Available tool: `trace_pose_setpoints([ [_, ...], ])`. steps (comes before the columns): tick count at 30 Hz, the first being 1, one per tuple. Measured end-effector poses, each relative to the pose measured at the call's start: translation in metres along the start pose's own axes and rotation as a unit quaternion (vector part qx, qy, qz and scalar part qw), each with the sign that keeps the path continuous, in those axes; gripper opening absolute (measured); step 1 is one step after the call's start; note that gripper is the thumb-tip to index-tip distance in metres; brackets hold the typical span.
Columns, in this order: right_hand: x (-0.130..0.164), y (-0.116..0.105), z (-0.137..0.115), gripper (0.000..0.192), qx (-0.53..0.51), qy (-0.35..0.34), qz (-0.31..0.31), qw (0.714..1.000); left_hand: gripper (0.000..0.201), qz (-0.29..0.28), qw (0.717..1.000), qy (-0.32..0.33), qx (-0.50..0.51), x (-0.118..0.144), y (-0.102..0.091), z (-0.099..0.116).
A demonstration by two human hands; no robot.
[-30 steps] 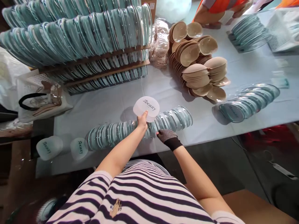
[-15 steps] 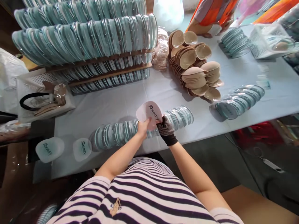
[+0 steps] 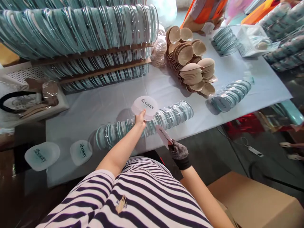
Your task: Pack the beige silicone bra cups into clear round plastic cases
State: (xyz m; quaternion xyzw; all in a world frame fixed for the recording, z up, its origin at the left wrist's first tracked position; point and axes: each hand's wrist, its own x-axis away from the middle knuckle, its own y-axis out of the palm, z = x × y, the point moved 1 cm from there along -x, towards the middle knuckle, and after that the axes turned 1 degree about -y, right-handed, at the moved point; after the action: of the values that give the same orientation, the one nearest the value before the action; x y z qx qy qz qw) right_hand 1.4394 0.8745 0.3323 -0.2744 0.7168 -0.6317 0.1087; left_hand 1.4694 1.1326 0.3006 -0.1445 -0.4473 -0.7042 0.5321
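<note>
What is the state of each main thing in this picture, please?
Left hand: bare, gripping the card stack
Card stack: held, logo upward
Right hand: gloved, holding the single card
Single card: tilted, apart from the stack
Near clear cases: on edge, in a row
Beige cups: nested in stacks
White basket at left: open-topped

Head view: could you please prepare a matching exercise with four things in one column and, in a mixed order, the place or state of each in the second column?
Column one
1. Left hand
2. Right hand
3. Beige cups
4. Cardboard box

Column two
A. In stacks on the pale table
B. At the lower right of the picture
C. Gloved, gripping a tilted card
D. Bare, holding up printed cards

Right pairs: 1-D, 2-C, 3-A, 4-B
</note>
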Motion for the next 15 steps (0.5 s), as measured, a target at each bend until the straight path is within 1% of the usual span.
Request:
trace_pose_setpoints([
  [2,-0.006,0.001,-0.015,0.04,0.032,0.018,-0.052,0.998,0.039,-0.004,1.0,0.001,-0.008,0.001,-0.001,-0.005],
  [4,-0.025,-0.003,-0.029,0.036,0.051,0.028,-0.095,0.994,0.04,-0.013,1.0,-0.002,-0.017,0.001,-0.001,-0.006],
  [6,-0.047,-0.008,-0.041,0.033,0.057,0.022,-0.135,0.989,0.041,-0.016,1.0,-0.012,-0.021,0.002,-0.001,-0.006],
  [9,-0.071,-0.007,-0.052,0.034,0.055,0.014,-0.184,0.981,0.042,-0.007,1.0,-0.02,-0.015,0.001,-0.002,-0.003],
  [10,-0.075,-0.005,-0.054,0.037,0.049,0.017,-0.193,0.98,0.041,-0.003,1.0,-0.022,-0.013,0.002,-0.002,-0.002],
  [12,-0.077,0.0,-0.055,0.04,0.032,0.033,-0.191,0.981,0.037,-0.002,1.0,-0.026,-0.01,0.002,-0.003,-0.001],
  [15,-0.073,0.007,-0.051,0.036,0.014,0.05,-0.156,0.986,0.034,-0.008,0.999,-0.037,-0.01,0.003,-0.005,-0.001],
])
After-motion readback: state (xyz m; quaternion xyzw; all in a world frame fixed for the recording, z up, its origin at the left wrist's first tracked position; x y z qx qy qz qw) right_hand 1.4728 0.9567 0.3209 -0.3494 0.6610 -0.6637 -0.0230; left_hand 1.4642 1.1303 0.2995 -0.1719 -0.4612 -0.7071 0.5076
